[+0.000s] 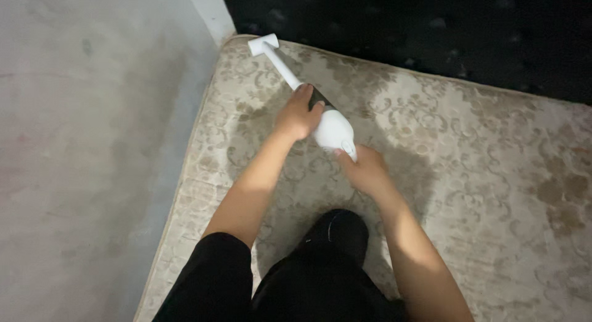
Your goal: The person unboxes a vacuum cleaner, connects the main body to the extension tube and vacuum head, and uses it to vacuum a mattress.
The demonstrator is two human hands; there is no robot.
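A white plastic handheld vacuum cleaner with a rounded body, a dark collar and a thin straight tube is held by both hands over a beige patterned mattress with brown scrollwork. The left hand is closed over the dark collar where the tube joins the body, with the fingers wrapped across the top. The right hand is closed around the rear end of the body, nearest the person; how the fingers lie underneath cannot be told.

The long axis of the vacuum runs away from the hands, forward and to the left, from the right hand through the left hand to the flat white nozzle head. The nozzle head lies well ahead of the left hand, at the far left corner of the mattress, and the left hand is the nearer of the 2 to it. Whether the nozzle touches the fabric cannot be made out.

Beyond the nozzle a black, dim area is seen with little detail. To the left of the left hand lies a grey bare floor. A knee in black cloth rests on the mattress behind the hands. Both arms are cut off at the lower edge, and the underside of the vacuum is hidden.
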